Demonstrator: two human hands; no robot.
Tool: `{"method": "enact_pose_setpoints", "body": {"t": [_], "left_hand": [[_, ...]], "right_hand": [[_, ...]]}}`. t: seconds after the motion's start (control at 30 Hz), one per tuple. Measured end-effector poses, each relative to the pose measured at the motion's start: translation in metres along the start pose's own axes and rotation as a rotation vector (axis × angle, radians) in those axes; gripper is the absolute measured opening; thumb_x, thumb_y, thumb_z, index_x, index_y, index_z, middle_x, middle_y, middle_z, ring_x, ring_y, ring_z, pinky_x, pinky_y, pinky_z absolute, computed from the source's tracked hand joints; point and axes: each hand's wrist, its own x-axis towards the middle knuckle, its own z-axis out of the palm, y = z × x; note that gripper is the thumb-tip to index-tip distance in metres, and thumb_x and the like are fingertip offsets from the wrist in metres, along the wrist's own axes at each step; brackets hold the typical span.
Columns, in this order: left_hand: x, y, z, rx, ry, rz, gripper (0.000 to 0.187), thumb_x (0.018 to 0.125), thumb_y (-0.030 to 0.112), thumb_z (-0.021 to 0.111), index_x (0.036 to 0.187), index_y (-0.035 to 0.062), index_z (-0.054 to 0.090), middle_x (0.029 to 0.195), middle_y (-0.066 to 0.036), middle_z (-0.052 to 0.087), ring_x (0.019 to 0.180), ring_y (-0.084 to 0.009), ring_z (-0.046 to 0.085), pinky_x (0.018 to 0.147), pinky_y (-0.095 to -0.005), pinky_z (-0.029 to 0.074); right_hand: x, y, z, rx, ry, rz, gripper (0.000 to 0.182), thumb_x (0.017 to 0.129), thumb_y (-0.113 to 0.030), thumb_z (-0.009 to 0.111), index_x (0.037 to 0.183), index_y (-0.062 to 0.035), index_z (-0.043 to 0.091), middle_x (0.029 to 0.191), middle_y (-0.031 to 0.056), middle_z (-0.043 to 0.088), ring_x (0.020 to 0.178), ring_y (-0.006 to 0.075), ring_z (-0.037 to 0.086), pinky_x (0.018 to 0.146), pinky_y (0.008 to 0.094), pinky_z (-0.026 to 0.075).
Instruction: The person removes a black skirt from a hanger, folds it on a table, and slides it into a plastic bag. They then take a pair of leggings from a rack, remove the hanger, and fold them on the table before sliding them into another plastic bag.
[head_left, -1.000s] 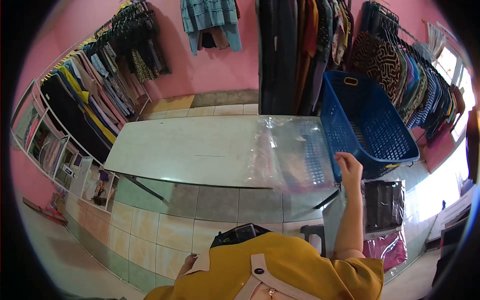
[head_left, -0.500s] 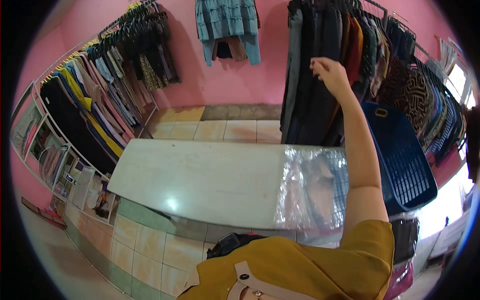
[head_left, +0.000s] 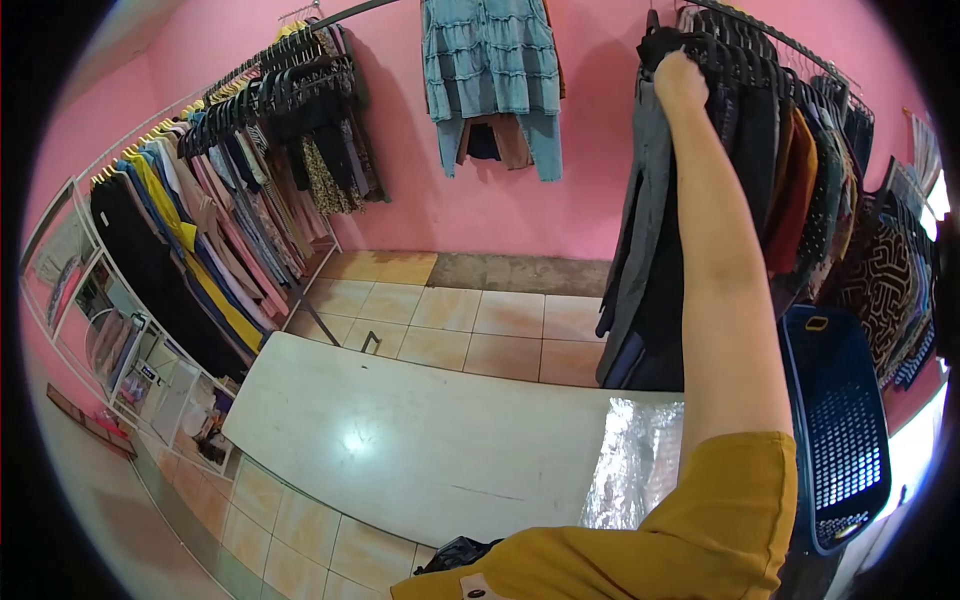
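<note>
My right hand [head_left: 682,82] is raised to the rack on the right, its fingers closed at the top of the hanging trousers. It grips a black hanger [head_left: 658,44] there, though the fingertips are partly hidden. Below the hand hang grey trousers [head_left: 648,180], with dark trousers [head_left: 727,190] just behind my forearm. My left hand is out of view. Under my arm, a clear plastic packet [head_left: 630,465] lies on the right end of the long white table [head_left: 420,440].
A blue plastic basket [head_left: 838,440] stands right of the table. Clothes [head_left: 185,230] fill the left rack. A denim garment [head_left: 490,65] hangs on the pink wall. Patterned clothes [head_left: 885,280] hang at far right. Glass shelving [head_left: 110,340] stands at left.
My right hand has reached up and forward from in front of the dark trousers to the hanger tops, and closed there. The view has shifted, so the rack's upper rail now shows.
</note>
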Motion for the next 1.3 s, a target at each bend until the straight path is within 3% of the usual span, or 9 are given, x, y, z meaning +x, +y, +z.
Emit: {"method": "enact_pose_setpoints", "body": {"t": [0.03, 0.17, 0.37, 0.57, 0.87, 0.93, 1.0, 1.13, 1.3], "left_hand": [[0.001, 0.000, -0.003, -0.002, 0.026, -0.013, 0.030, 0.085, 0.019, 0.057, 0.107, -0.0011, 0.059, 0.101, -0.021, 0.060, 0.097, -0.0372, 0.056, 0.084, -0.0426, 0.045], [-0.022, -0.021, -0.023, 0.012, 0.086, -0.062, 0.030, 0.085, 0.018, 0.057, 0.107, -0.0014, 0.059, 0.102, -0.021, 0.060, 0.097, -0.0371, 0.055, 0.083, -0.0426, 0.045], [-0.071, 0.022, -0.076, 0.032, 0.165, -0.227, 0.032, 0.085, 0.011, 0.056, 0.114, -0.0012, 0.055, 0.111, -0.019, 0.057, 0.102, -0.0363, 0.053, 0.087, -0.0410, 0.042], [0.090, 0.123, -0.095, -0.279, 0.446, 0.268, 0.046, 0.082, 0.001, 0.057, 0.126, -0.0007, 0.046, 0.128, -0.017, 0.048, 0.123, -0.0320, 0.040, 0.104, -0.0402, 0.029], [0.252, 0.318, -0.162, -1.059, 0.243, 0.756, 0.095, 0.085, 0.048, 0.057, 0.146, 0.0087, -0.004, 0.152, -0.018, 0.002, 0.141, -0.0284, 0.004, 0.111, -0.0406, 0.005], [0.232, 0.325, -0.188, -1.221, 0.083, 0.776, 0.108, 0.076, 0.061, 0.062, 0.146, 0.0072, 0.000, 0.151, -0.015, 0.005, 0.138, -0.0267, 0.011, 0.111, -0.0396, 0.009], [0.224, 0.291, -0.181, -1.184, -0.451, 0.518, 0.069, 0.085, 0.043, 0.059, 0.128, -0.0061, 0.040, 0.118, -0.017, 0.054, 0.112, -0.0252, 0.049, 0.096, -0.0365, 0.036], [0.212, 0.151, -0.091, -0.404, -1.053, 0.224, 0.054, 0.085, 0.035, 0.059, 0.114, -0.0096, 0.052, 0.107, -0.018, 0.060, 0.102, -0.0264, 0.055, 0.087, -0.0350, 0.043], [0.192, 0.099, -0.123, 0.296, -1.142, 0.453, 0.048, 0.082, 0.041, 0.061, 0.101, -0.0038, 0.060, 0.098, -0.022, 0.063, 0.094, -0.0348, 0.059, 0.079, -0.0384, 0.046]], "right_hand": [[0.009, -0.007, -0.009, 0.048, -0.081, -0.040, 0.035, 0.087, -0.020, 0.041, 0.110, -0.0026, 0.062, 0.115, 0.0226, 0.059, 0.109, 0.0400, 0.055, 0.091, 0.0453, 0.045], [0.046, -0.009, 0.025, -0.094, -0.249, 0.072, 0.033, 0.086, -0.025, 0.048, 0.109, -0.0049, 0.062, 0.115, 0.0215, 0.058, 0.109, 0.0368, 0.056, 0.090, 0.0438, 0.045], [-0.090, 0.012, 0.062, 0.460, -0.369, -0.336, 0.026, 0.081, -0.021, 0.057, 0.094, 0.0013, 0.062, 0.095, 0.0226, 0.062, 0.092, 0.0376, 0.059, 0.080, 0.0403, 0.044], [-0.235, -0.008, -0.031, 1.268, -0.652, 0.144, 0.025, 0.089, -0.013, 0.053, 0.105, 0.0061, 0.059, 0.091, 0.0035, 0.061, 0.083, 0.0103, 0.054, 0.076, 0.0243, 0.042], [-0.392, -0.064, -0.201, 1.566, -0.617, 0.563, 0.032, 0.092, -0.012, 0.048, 0.116, 0.0097, 0.052, 0.106, 0.0116, 0.062, 0.095, 0.0167, 0.059, 0.087, 0.0265, 0.044], [-0.432, -0.062, -0.209, 1.565, -0.678, 0.620, 0.033, 0.092, -0.009, 0.047, 0.119, 0.0105, 0.049, 0.111, 0.0138, 0.060, 0.099, 0.0185, 0.059, 0.088, 0.0276, 0.045], [-0.481, -0.057, -0.203, 1.288, -0.556, 0.767, 0.035, 0.092, -0.007, 0.048, 0.121, 0.0109, 0.046, 0.114, 0.0142, 0.058, 0.100, 0.0182, 0.058, 0.087, 0.0285, 0.046], [-0.578, -0.018, -0.163, 0.837, -0.861, 0.542, 0.026, 0.088, -0.006, 0.052, 0.112, 0.0048, 0.054, 0.097, 0.0040, 0.060, 0.090, 0.0104, 0.052, 0.082, 0.0237, 0.042], [-0.707, 0.026, -0.119, 0.664, -1.052, 0.483, 0.023, 0.089, -0.013, 0.055, 0.106, 0.0026, 0.057, 0.090, 0.0051, 0.060, 0.086, 0.0120, 0.052, 0.080, 0.0260, 0.042]]}}
